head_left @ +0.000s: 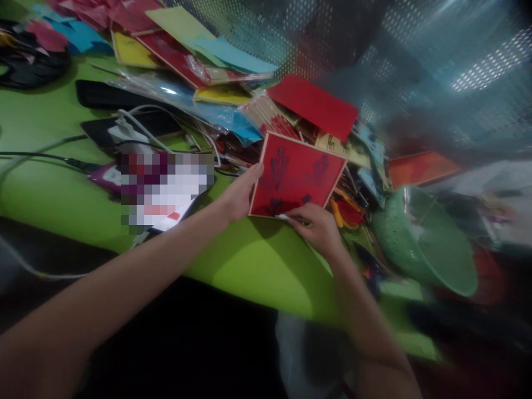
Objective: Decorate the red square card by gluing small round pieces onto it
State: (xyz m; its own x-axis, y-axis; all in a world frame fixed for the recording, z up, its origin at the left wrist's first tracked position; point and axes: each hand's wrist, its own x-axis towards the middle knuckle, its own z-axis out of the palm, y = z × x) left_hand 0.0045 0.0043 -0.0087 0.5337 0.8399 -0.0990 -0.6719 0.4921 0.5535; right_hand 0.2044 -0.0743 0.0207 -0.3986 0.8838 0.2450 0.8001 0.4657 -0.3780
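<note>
A red square card point(297, 174) with dark printed figures and a pale border lies tilted on the green table point(257, 266). My left hand point(241, 194) grips its left edge, thumb on top. My right hand point(318, 224) is closed round a thin pen-like tool point(291, 219) whose pale tip touches the card's lower edge. Both forearms reach in from the bottom of the view.
A heap of coloured papers and cards point(233, 83) covers the table beyond the red card. A green colander point(428, 244) sits at the right. Dark phones or tablets point(128, 127) and cables point(41, 158) lie at the left. The picture is blurred.
</note>
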